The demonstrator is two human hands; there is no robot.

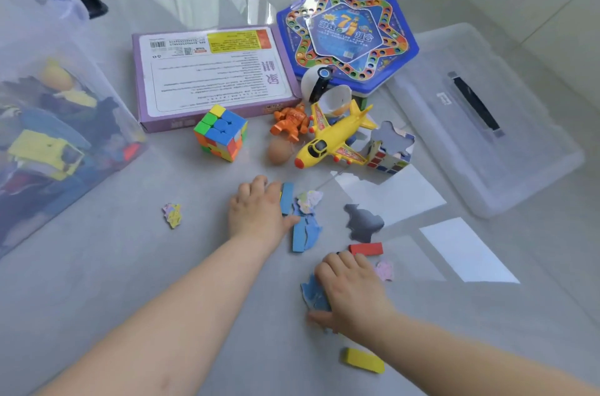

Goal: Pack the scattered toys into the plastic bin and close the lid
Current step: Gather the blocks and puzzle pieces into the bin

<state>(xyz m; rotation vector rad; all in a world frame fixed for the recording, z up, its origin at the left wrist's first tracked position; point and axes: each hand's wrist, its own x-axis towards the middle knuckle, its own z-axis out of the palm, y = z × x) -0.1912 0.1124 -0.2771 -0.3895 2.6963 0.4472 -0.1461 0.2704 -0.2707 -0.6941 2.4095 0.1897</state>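
On the floor (pixel 130 266), the plastic bin (pixel 48 110) stands at left, its lid (pixel 487 123) lying well apart at right.
The right hand (pixel 352 290) pinches a blue puzzle piece (pixel 312 296); the left hand (pixel 256 210) rests beside a blue block (pixel 287 198), fingers (pixel 258 183) curled, grip unclear. A yellow plane (pixel 331 136) and colour cube (pixel 220 132) lie beyond.

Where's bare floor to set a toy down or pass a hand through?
Bare floor lies between the bin, the colour cube and the lone puzzle piece, and on the right between the yellow block and the lid. Crowded: round the plane and the puzzle pieces between the left hand and right hand.
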